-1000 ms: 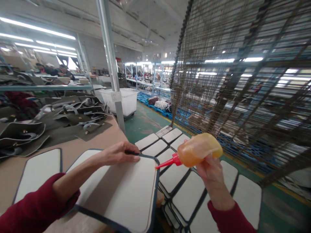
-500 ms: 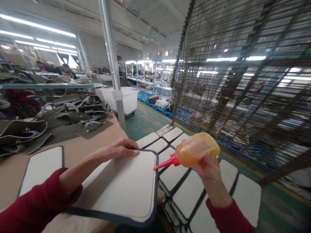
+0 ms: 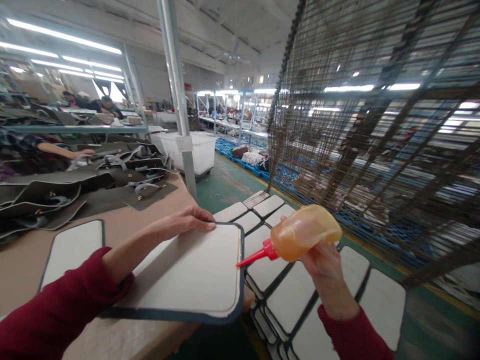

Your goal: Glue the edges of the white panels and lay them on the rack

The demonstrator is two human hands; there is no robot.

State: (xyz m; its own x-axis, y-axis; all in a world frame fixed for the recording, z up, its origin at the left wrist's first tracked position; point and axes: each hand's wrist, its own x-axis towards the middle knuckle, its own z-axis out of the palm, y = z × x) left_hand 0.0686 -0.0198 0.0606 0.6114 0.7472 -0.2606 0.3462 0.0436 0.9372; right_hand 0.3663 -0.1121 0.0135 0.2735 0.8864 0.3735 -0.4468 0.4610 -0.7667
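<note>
My left hand grips the far edge of a white panel with rounded corners and a dark blue border, thumb on top and fingers curled over the rim. In my right hand is a squeeze bottle of amber liquid, probably glue, tilted with its red nozzle pointing left and down. The nozzle tip meets the panel's right margin, close to the border. A thin line runs along that margin. Part of the panel's left side is hidden under my left forearm.
Stacks of similar bordered panels stand below on the right. Another panel lies on the brown table, beside dark green bag pieces. A metal post, a white bin and a wire rack stand beyond. Another person's arm reaches in at left.
The nozzle tip has moved slightly down along the panel's right margin, and the panel's near edge is tipped up a little. Another person's arm has come into view at left.
</note>
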